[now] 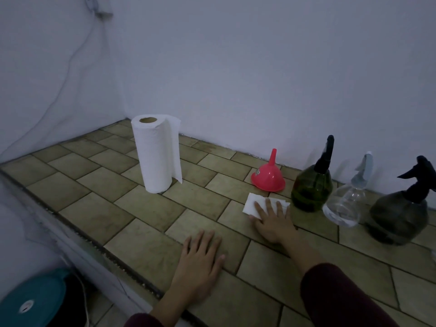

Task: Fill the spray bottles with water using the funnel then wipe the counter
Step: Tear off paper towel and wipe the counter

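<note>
Pressing flat on a folded paper towel point(253, 205), the right hand point(273, 220) is seen with fingers straight and slightly spread, palm down; the towel lies on the tiled bench point(146, 208) at about 3 o'clock of frame centre. Left hand point(200, 263) is laid flat on the bench at 6 o'clock, fingers spread, nothing held.

Pink funnel point(269, 175) is set mouth-down, spout up, just beyond the towel at its 12 o'clock, apart from it. Three spray bottles are lined up along the wall at the 3 o'clock side: green bottle point(311, 187) with black sprayer just beside the right hand's fingertips, contact cannot be told; clear bottle point(346, 204) next to it, tilted, water visible in the lower part; dark smoked bottle point(398, 218) outermost, fill level cannot be told. All three are capped with sprayer heads.

Paper towel roll point(155, 154) stands upright at 10 o'clock of the towel, well apart, a loose sheet hanging off its side. Teal round object point(30, 300) is seen below the bench edge at 7 o'clock.
</note>
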